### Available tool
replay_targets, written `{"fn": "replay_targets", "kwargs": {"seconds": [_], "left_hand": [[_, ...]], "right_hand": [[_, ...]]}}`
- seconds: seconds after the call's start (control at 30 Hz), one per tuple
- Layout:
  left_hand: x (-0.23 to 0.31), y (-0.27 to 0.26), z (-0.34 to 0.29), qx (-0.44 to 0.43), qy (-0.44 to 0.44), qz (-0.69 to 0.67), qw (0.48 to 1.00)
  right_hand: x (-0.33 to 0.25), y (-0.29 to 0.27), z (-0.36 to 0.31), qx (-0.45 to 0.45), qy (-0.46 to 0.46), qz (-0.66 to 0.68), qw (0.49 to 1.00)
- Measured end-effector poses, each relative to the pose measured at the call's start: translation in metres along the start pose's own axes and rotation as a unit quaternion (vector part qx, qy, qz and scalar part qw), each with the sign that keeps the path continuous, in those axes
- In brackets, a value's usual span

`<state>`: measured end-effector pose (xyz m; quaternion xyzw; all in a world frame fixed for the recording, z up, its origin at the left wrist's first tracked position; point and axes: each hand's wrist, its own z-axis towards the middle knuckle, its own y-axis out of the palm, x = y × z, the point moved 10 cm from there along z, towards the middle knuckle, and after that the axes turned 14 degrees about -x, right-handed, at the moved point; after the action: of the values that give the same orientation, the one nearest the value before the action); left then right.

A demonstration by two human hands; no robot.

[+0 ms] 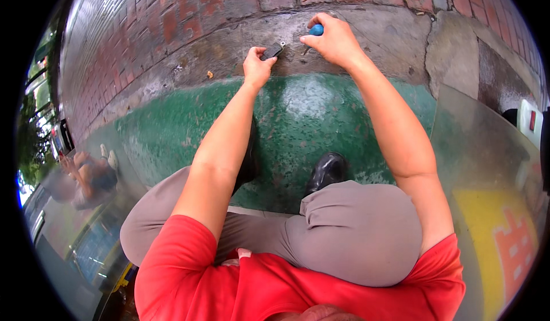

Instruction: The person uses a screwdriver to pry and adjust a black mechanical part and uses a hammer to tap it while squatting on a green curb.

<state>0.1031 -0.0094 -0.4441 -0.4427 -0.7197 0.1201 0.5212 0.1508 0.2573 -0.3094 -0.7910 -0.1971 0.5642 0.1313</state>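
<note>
Stretched out ahead of me, my left hand (259,66) is closed on a small black block-like part (272,51) with a shiny metal ring at its far right end. To its right, my right hand (334,39) grips a tool with a rounded blue handle (316,30), its fingers curled round it. A thin dark piece shows below those fingers; the tool's kind cannot be made out. Both hands are low over the grey concrete strip (229,51), a short gap apart.
Green-painted ground (183,114) lies nearer me, beside my black shoe (326,172). Red brick paving (195,3) runs beyond the concrete. Another person (91,175) crouches at the left. A yellow-marked panel (481,218) stands close at the right.
</note>
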Motion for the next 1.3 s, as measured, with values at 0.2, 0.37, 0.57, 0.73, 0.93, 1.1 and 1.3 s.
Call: {"fn": "replay_targets", "kwargs": {"seconds": [0.2,0.37,0.57,0.73,0.93,1.1,1.3], "left_hand": [[-0.049,0.022,-0.017,0.013,-0.157,-0.366,0.917],[-0.065,0.029,-0.024,0.003,-0.183,-0.404,0.896],[-0.07,0.046,-0.03,-0.064,-0.237,-0.441,0.863],[-0.06,0.062,-0.027,-0.133,-0.243,-0.528,0.803],[-0.034,0.081,-0.035,-0.196,-0.214,-0.64,0.711],[-0.028,0.085,-0.043,-0.232,-0.196,-0.689,0.658],[-0.027,0.078,-0.044,-0.246,-0.172,-0.692,0.656]], "right_hand": [[0.014,0.003,0.0,0.015,0.032,0.016,0.999],[0.017,0.002,-0.005,0.018,0.035,0.007,0.999],[0.028,0.006,-0.01,0.015,0.035,0.004,0.999],[0.041,0.007,-0.016,-0.065,0.078,-0.042,0.994],[0.115,0.062,-0.035,-0.187,0.172,-0.066,0.965],[0.119,0.068,-0.045,-0.13,0.17,-0.174,0.961],[0.088,0.049,-0.051,-0.045,0.162,-0.282,0.945]]}}
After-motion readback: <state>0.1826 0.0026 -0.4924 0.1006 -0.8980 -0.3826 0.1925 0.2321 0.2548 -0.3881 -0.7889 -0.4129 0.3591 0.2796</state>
